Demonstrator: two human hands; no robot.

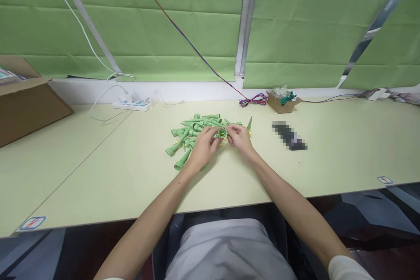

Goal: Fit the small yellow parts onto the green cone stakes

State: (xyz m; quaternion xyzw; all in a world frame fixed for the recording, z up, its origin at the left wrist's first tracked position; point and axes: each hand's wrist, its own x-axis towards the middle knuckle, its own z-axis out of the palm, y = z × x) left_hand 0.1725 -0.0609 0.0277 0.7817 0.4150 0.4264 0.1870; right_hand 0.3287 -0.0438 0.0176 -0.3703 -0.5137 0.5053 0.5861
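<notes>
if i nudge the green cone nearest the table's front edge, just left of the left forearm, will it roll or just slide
The green cone lies on its side and tapers, so it would probably roll in a curve. Its wide end looks open, suggesting it's light. The smooth, plastic-looking surface is likely stiff.

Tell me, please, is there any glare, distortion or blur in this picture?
Head view: bright glare shows at upper right, between the green blinds; head view: their outer edges lean outward at top, like wide-angle distortion; head view: mosaic covers a dark object, and the green cones look slightly soft.
</notes>
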